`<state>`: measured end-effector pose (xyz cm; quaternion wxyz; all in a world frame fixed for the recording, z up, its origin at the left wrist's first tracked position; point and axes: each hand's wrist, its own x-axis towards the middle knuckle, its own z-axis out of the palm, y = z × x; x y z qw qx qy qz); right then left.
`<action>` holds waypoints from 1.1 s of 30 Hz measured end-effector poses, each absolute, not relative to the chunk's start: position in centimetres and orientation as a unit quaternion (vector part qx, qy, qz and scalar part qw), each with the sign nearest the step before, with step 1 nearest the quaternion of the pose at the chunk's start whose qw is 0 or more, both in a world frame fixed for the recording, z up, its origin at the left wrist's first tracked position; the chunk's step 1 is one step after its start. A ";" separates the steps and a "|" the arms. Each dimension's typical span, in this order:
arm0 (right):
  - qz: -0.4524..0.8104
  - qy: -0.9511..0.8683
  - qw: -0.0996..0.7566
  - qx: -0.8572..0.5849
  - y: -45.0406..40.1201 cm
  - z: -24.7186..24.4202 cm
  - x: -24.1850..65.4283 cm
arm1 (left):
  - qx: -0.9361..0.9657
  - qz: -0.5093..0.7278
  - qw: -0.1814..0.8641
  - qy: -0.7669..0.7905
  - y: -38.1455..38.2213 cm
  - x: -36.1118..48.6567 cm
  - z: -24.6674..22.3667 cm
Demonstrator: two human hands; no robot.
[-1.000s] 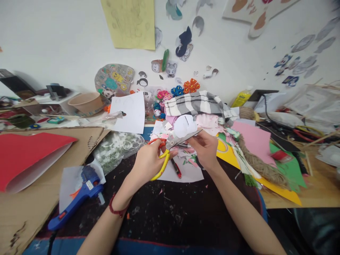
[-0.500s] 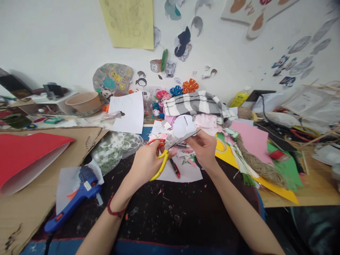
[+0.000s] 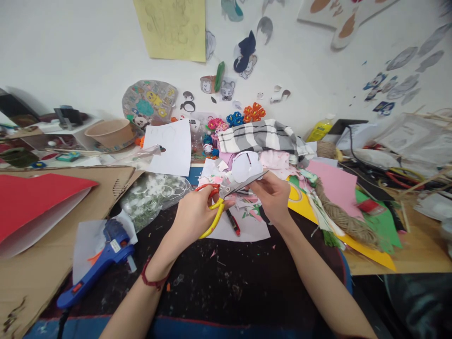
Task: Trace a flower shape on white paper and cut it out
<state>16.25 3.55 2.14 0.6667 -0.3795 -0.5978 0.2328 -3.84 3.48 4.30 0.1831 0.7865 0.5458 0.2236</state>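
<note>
Left wrist: thin dark-red braided cord bracelet [image 3: 152,278], single loop, slightly slack.
Left forearm [image 3: 136,310]: bare, slender, unsleeved to frame edge.
Right forearm [image 3: 319,282]: bare, unmarked, no band.
Left hand [image 3: 194,219], right hand [image 3: 271,197]: bare, ungloved.

Bright, even, diffuse light throughout; shadows faint and soft; strong wide-angle bowing at frame edges; slight softness toward corners.

Worn on the person's head, the camera looks forward and down from close above the craft table [image 3: 381,263], with the left hand [image 3: 192,219] and right hand [image 3: 271,197] at centre and the white wall [image 3: 70,47] beyond.
</note>
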 end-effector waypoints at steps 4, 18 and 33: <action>0.233 -0.600 0.673 -0.364 3.6 2.1 16.5 | 0.782 0.226 0.193 0.548 3.5 -3.8 4.4; 0.225 -0.624 0.655 -0.362 3.3 2.2 16.8 | 0.783 0.231 0.177 0.549 3.5 -3.9 4.4; 0.225 -0.621 0.676 -0.327 3.6 2.0 16.7 | 0.780 0.233 0.187 0.550 3.3 -3.8 4.4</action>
